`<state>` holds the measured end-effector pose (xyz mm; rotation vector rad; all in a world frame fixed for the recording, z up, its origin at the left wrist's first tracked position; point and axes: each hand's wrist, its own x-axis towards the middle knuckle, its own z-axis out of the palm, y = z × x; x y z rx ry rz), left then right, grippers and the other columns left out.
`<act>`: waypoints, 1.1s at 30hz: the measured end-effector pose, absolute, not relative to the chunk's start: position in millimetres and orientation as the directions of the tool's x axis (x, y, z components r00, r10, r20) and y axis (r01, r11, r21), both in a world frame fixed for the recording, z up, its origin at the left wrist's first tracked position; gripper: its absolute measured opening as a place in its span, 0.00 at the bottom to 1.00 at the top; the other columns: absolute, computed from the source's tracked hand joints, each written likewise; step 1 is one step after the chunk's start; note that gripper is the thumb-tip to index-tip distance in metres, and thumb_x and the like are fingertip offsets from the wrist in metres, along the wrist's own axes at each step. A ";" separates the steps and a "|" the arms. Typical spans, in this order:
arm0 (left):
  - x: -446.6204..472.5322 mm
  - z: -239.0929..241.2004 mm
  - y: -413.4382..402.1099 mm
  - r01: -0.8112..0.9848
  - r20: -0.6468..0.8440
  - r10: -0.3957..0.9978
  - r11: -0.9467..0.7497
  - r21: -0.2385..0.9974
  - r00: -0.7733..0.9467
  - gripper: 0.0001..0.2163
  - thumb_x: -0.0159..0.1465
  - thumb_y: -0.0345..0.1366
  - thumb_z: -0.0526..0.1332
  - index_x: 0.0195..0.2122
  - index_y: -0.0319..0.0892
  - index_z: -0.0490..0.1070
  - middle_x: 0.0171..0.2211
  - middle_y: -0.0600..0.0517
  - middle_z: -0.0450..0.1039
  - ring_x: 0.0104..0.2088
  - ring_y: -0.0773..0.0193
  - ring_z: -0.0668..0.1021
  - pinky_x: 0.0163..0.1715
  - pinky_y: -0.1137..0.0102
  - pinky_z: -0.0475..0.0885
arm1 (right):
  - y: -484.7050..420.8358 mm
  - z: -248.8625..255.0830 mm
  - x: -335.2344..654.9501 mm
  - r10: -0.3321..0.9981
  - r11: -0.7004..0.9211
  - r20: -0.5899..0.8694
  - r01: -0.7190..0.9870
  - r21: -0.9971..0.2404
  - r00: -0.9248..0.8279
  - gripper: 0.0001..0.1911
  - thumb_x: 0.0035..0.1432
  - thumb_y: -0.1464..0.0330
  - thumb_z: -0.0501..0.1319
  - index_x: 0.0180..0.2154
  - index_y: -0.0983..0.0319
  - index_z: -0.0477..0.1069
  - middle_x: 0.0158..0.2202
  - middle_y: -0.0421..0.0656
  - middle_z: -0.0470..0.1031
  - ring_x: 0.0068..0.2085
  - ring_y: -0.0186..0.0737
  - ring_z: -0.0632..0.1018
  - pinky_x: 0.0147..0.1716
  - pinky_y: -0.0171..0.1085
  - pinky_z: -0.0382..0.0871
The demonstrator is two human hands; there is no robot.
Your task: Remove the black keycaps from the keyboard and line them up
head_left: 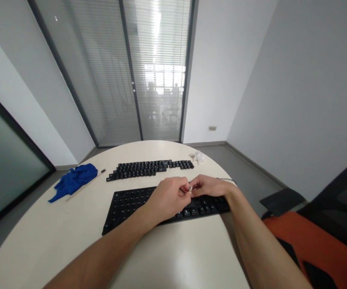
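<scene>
My left hand (167, 196) and my right hand (208, 186) meet above a black keyboard frame (125, 202) on a round cream table (71, 237). Both hands are closed in a pinch on one small light-coloured piece (190, 188) between their fingertips; I cannot make out what it is. The keyboard frame shows empty sockets on its left part and some keys at its right end. Behind it, rows of loose black keycaps (149, 168) lie laid out on the table.
A crumpled blue cloth (75, 180) and a thin wooden stick (86, 185) lie at the table's left. A crumpled white tissue (197, 157) sits at the far right. An orange and black chair (317, 241) stands at the right. Glass doors with blinds stand behind.
</scene>
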<state>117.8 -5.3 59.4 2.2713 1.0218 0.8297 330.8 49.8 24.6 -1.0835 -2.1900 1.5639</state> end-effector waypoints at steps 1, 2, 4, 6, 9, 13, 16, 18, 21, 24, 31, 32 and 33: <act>118.6 58.6 -6.0 0.477 0.325 0.780 -0.596 0.646 0.534 0.04 0.57 0.28 0.58 0.25 0.42 0.69 0.23 0.54 0.73 0.24 0.66 0.74 0.24 0.75 0.64 | 50.0 24.5 331.0 0.682 0.161 -0.215 0.431 -0.888 -0.699 0.19 0.50 0.58 0.67 0.39 0.66 0.80 0.32 0.41 0.79 0.34 0.38 0.75 0.38 0.34 0.66; 119.6 57.8 -6.9 0.478 0.328 0.775 -0.603 0.638 0.540 0.04 0.57 0.28 0.59 0.25 0.42 0.69 0.23 0.55 0.72 0.24 0.66 0.74 0.25 0.75 0.64 | 50.4 24.0 331.3 0.680 0.167 -0.214 0.433 -0.886 -0.701 0.19 0.50 0.58 0.67 0.38 0.67 0.80 0.33 0.42 0.79 0.34 0.38 0.75 0.38 0.34 0.66; 122.3 56.0 -9.1 0.481 0.339 0.763 -0.621 0.619 0.550 0.04 0.57 0.28 0.59 0.25 0.41 0.69 0.23 0.55 0.72 0.25 0.66 0.73 0.25 0.74 0.64 | 51.4 22.4 332.1 0.672 0.168 -0.214 0.427 -0.889 -0.709 0.20 0.51 0.58 0.67 0.38 0.67 0.79 0.33 0.42 0.79 0.35 0.39 0.76 0.39 0.35 0.66; 125.3 53.7 -11.2 0.496 0.366 0.754 -0.642 0.585 0.545 0.04 0.56 0.28 0.59 0.26 0.41 0.68 0.24 0.54 0.72 0.25 0.66 0.73 0.25 0.74 0.64 | 51.8 21.3 332.5 0.666 0.157 -0.211 0.410 -0.898 -0.715 0.20 0.51 0.58 0.67 0.38 0.68 0.79 0.34 0.43 0.79 0.36 0.39 0.76 0.40 0.35 0.67; 127.8 49.9 -11.6 0.530 0.395 0.754 -0.652 0.542 0.525 0.03 0.56 0.28 0.60 0.27 0.42 0.69 0.25 0.54 0.73 0.26 0.65 0.74 0.26 0.73 0.65 | 50.1 23.1 331.3 0.671 0.139 -0.213 0.403 -0.905 -0.710 0.20 0.50 0.58 0.67 0.38 0.68 0.78 0.34 0.43 0.79 0.36 0.39 0.75 0.39 0.35 0.67; 124.3 47.5 -4.5 0.513 0.362 0.774 -0.622 0.592 0.520 0.02 0.57 0.30 0.60 0.29 0.43 0.69 0.28 0.54 0.75 0.28 0.64 0.76 0.29 0.72 0.68 | 46.4 26.6 328.7 0.681 0.149 -0.205 0.408 -0.901 -0.703 0.17 0.49 0.60 0.67 0.35 0.67 0.79 0.30 0.40 0.77 0.33 0.38 0.75 0.38 0.35 0.66; 115.9 49.0 3.8 0.446 0.310 0.746 -0.620 0.645 0.589 0.02 0.60 0.32 0.60 0.32 0.43 0.72 0.31 0.53 0.77 0.32 0.64 0.78 0.32 0.72 0.71 | 44.4 26.3 327.5 0.688 0.149 -0.218 0.428 -0.891 -0.692 0.16 0.47 0.61 0.67 0.35 0.66 0.79 0.29 0.40 0.77 0.33 0.39 0.75 0.37 0.35 0.66; 108.2 49.1 9.4 0.389 0.290 0.709 -0.628 0.674 0.642 0.04 0.61 0.33 0.60 0.37 0.44 0.73 0.35 0.53 0.77 0.35 0.64 0.78 0.35 0.72 0.72 | 42.2 27.2 326.1 0.692 0.177 -0.215 0.451 -0.875 -0.689 0.16 0.45 0.62 0.69 0.35 0.65 0.79 0.31 0.40 0.78 0.35 0.40 0.75 0.39 0.36 0.66; 95.3 42.3 16.7 0.366 0.296 0.679 -0.652 0.664 0.671 0.07 0.62 0.34 0.60 0.41 0.45 0.73 0.39 0.52 0.77 0.40 0.62 0.78 0.40 0.70 0.73 | 36.3 33.5 322.2 0.694 0.240 -0.193 0.476 -0.846 -0.694 0.18 0.42 0.62 0.71 0.36 0.63 0.79 0.34 0.40 0.78 0.38 0.41 0.75 0.43 0.36 0.65; 83.2 27.0 21.4 0.431 0.317 0.691 -0.678 0.596 0.650 0.12 0.62 0.35 0.60 0.47 0.43 0.71 0.45 0.47 0.75 0.46 0.57 0.76 0.49 0.63 0.71 | 29.3 42.1 317.6 0.702 0.240 -0.188 0.478 -0.845 -0.687 0.21 0.41 0.61 0.72 0.39 0.63 0.79 0.34 0.40 0.78 0.37 0.40 0.75 0.39 0.34 0.65; 67.8 2.8 25.2 0.402 0.194 0.524 -0.801 0.444 0.829 0.39 0.54 0.51 0.68 0.64 0.43 0.56 0.64 0.41 0.59 0.62 0.45 0.63 0.62 0.52 0.57 | 28.0 38.0 307.5 0.726 0.263 -0.209 0.546 -0.795 -0.655 0.10 0.48 0.65 0.65 0.32 0.66 0.78 0.22 0.36 0.70 0.24 0.32 0.69 0.24 0.30 0.59; 66.4 3.0 25.9 0.405 0.185 0.520 -0.804 0.435 0.834 0.40 0.52 0.51 0.69 0.63 0.43 0.57 0.64 0.42 0.59 0.62 0.45 0.63 0.63 0.52 0.57 | 28.7 36.3 304.8 0.736 0.272 -0.202 0.556 -0.785 -0.646 0.08 0.48 0.68 0.63 0.31 0.66 0.77 0.21 0.36 0.71 0.24 0.32 0.69 0.23 0.30 0.59; 64.9 3.8 26.7 0.409 0.178 0.520 -0.805 0.430 0.836 0.40 0.51 0.50 0.69 0.62 0.43 0.59 0.63 0.42 0.59 0.62 0.45 0.64 0.62 0.53 0.57 | 29.2 35.0 301.6 0.746 0.283 -0.194 0.566 -0.774 -0.637 0.07 0.48 0.70 0.61 0.30 0.66 0.77 0.21 0.36 0.71 0.24 0.32 0.69 0.23 0.30 0.59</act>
